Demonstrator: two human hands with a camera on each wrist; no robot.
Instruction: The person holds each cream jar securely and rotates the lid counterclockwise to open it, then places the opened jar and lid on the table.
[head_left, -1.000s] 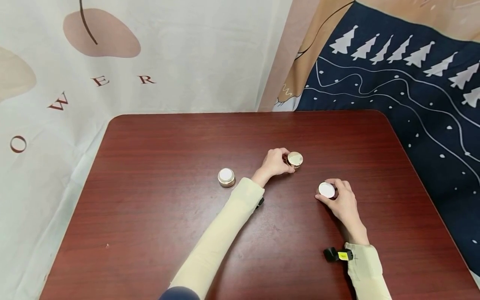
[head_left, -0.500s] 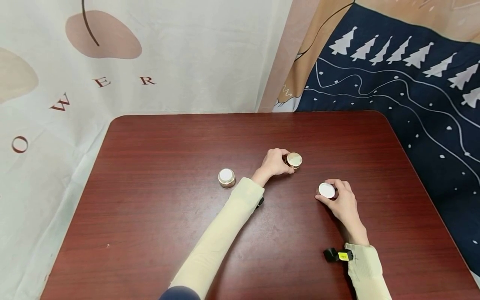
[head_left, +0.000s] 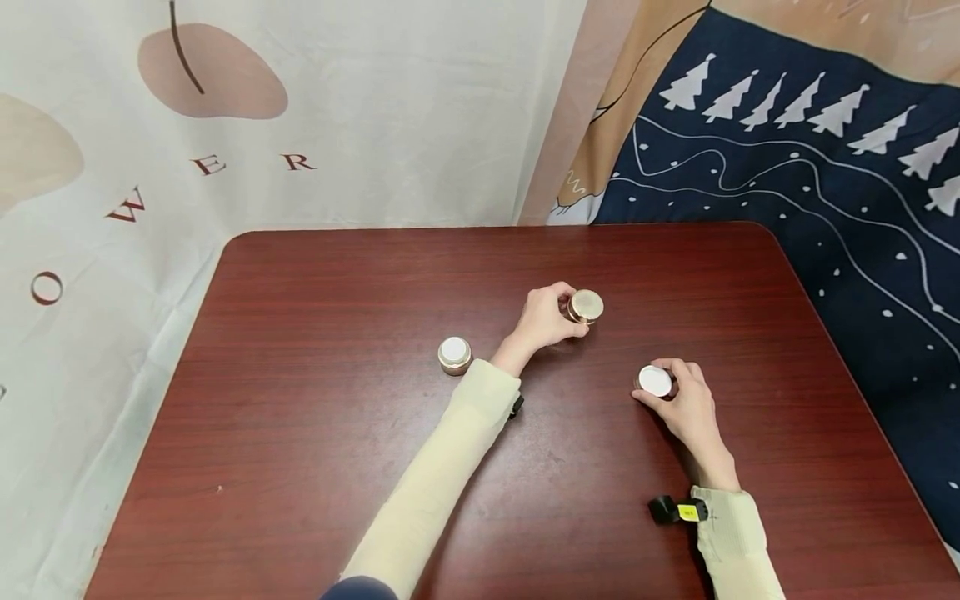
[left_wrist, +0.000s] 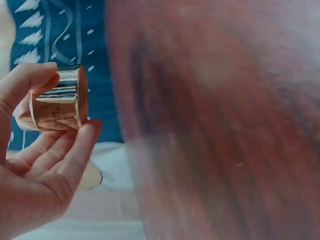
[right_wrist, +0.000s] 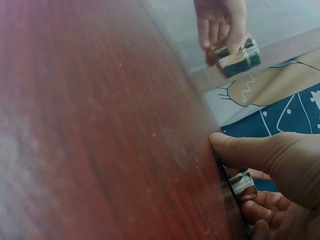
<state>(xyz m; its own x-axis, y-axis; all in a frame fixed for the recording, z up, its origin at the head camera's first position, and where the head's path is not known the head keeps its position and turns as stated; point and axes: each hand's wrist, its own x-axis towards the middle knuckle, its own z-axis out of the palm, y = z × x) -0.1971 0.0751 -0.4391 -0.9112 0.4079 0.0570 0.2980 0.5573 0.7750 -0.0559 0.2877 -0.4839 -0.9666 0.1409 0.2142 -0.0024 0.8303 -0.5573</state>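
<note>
Head view, right of upper centre: fingers and thumb of a person's left hand (head_left: pixel 542 320) grip a gold jar (head_left: pixel 586 306), some fingertips hidden behind it. At centre right, the right hand (head_left: pixel 688 407) pinches a round white-topped piece (head_left: pixel 655 381), its gold side partly hidden in the right wrist view. Mirror-bright, the gold jar bears small marks, unreadable in the left wrist view; it appears higher in the frame than half a second ago. Near centre, a second jar (head_left: pixel 454 356), white on top, stands on the reddish-brown table (head_left: pixel 337 467).

Left grip (head_left: pixel 543 318) and gold jar (head_left: pixel 586 307) have shifted up in head view
</note>
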